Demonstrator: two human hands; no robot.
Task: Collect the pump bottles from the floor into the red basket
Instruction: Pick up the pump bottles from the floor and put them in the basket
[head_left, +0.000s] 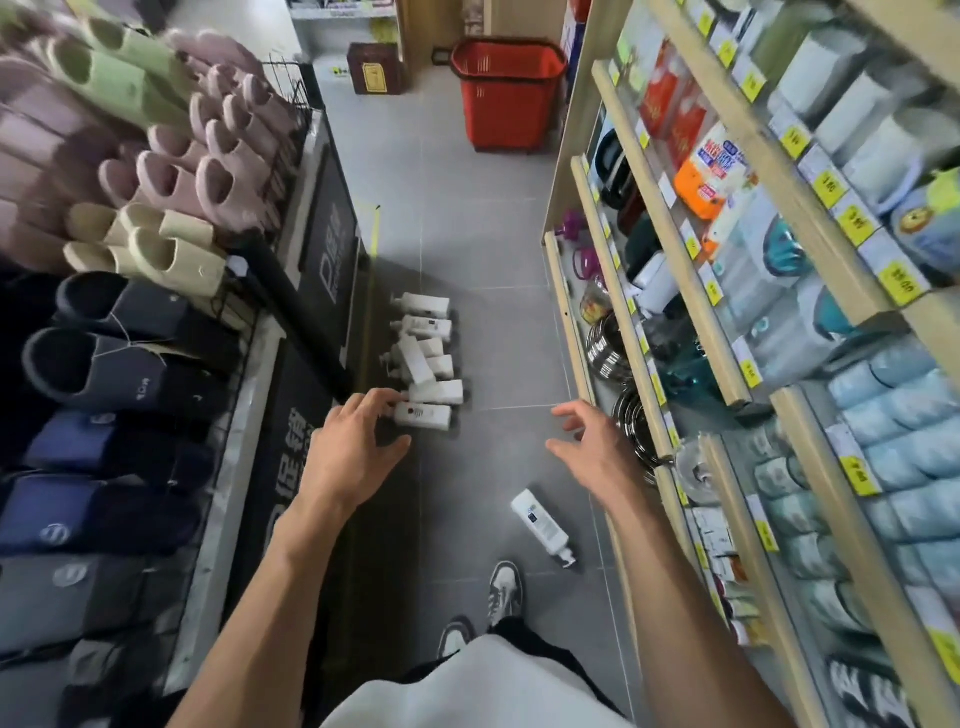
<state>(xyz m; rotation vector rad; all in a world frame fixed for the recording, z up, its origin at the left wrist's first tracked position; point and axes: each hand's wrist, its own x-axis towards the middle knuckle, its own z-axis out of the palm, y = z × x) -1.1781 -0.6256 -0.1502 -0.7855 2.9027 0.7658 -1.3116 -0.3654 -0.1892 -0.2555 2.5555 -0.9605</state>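
**Q:** What is shown in the head view?

**A:** A shop aisle is seen from above. The left hand (353, 441) is stretched toward the nearest bottle (423, 415) in a row of white pump bottles (428, 358). These are laid on their sides on the floor (467, 234), against the dark foot of the slipper rack (332, 244). Its grip is spread, with fingertips at the pump end; whether contact is made cannot be told. The right hand (592, 441) is held out over the tiles, its grip spread and empty. One stray bottle (540, 525) is seen lying near a shoe (504, 587). The red basket (506, 109) is stood well apart, far down the aisle.

**Q:** How are the bottles expected to handle?

**A:** They are judged to be stiff, smooth plastic, moderately heavy if filled. The body is best taken round the middle, as the pump neck is thought weaker. The tiles look hard and glossy, so rolling may be expected. The aisle is hemmed in by stocked shelves (675, 249).
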